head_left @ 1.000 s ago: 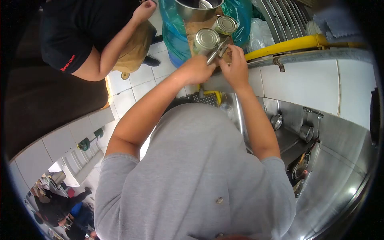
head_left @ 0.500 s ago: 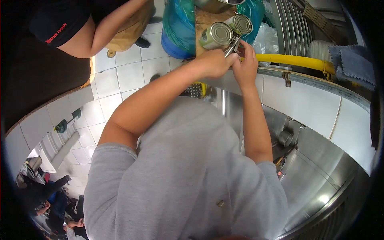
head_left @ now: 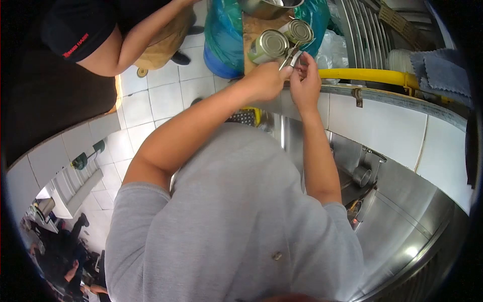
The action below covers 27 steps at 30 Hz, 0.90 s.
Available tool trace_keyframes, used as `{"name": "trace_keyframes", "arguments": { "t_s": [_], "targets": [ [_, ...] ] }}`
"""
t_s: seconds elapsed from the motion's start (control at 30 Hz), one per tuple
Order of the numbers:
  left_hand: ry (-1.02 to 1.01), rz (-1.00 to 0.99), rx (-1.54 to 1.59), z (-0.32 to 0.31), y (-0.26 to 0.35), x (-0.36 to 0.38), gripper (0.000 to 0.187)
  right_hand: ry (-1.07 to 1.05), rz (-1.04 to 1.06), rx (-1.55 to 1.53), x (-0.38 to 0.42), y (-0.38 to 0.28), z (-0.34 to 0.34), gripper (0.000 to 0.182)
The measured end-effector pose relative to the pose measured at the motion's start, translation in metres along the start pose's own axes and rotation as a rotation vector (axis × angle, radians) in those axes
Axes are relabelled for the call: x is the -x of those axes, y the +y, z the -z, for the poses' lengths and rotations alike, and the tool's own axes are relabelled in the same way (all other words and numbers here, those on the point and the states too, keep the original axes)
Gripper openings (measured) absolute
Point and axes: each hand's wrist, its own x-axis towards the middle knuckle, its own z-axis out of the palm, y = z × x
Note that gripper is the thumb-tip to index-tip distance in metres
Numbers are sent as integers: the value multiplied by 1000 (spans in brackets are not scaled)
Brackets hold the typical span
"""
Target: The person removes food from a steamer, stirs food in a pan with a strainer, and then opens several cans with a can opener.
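Observation:
My left hand (head_left: 266,81) is wrapped round the handle end of a small metal tool (head_left: 293,57) that looks like a can opener. Across from it, my right hand (head_left: 305,83) has its fingers closed on the tool's other side. Just beyond my left hand, an upright can (head_left: 272,44) with a greenish label stands on a brown board (head_left: 255,25). A second can (head_left: 300,30) is beside it, farther back. Both tops look flat and ringed. The tool's tip lies at the near edge of the cans; whether it touches a rim is unclear.
A metal pot (head_left: 266,7) stands behind the cans. Left is a blue bin (head_left: 219,60) with green plastic. A yellow pipe (head_left: 370,75) runs right, before a metal rack (head_left: 363,30). A co-worker's arm (head_left: 146,38) is at upper left, and other people are at lower left.
The view has shifted slightly. The tool's metal parts now look spread into a V between my hands. The co-worker at upper left has moved slightly, and people at lower left have changed pose.

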Motion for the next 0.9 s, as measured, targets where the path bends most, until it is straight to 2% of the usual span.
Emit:
{"name": "trace_keyframes", "arguments": {
  "t_s": [0.03,0.1,0.13,0.17,0.23,0.27,0.3,0.4,0.47,0.57,0.9],
  "targets": [
    [-3,-14,-6,4,6,3,53,14,6,3,1,9,-1,49],
    [-19,-116,-43,14,23,21,45,128,-107,-427,4,33,-7,47],
    [-31,-97,-16,17,24,29,43,92,-155,-498,4,30,-4,48],
    [-48,-76,9,20,24,41,42,116,-148,-499,4,28,-2,48],
    [-134,82,71,39,38,73,43,-113,-225,-467,6,26,1,51],
    [-107,44,22,44,28,89,42,-157,-278,-557,6,11,1,55],
    [-81,9,-24,49,15,106,42,-128,-284,-562,6,8,-4,55],
    [-115,84,-24,68,-13,148,50,-182,-287,-615,8,-2,-12,67],
    [-9,192,163,71,-46,166,62,-174,-263,-600,7,-7,-15,67],
    [13,230,235,79,-54,176,71,-195,-240,-580,8,-7,-19,69],
    [24,169,204,72,-41,165,72,-167,-285,-745,26,-14,-30,74]
  ]
}}
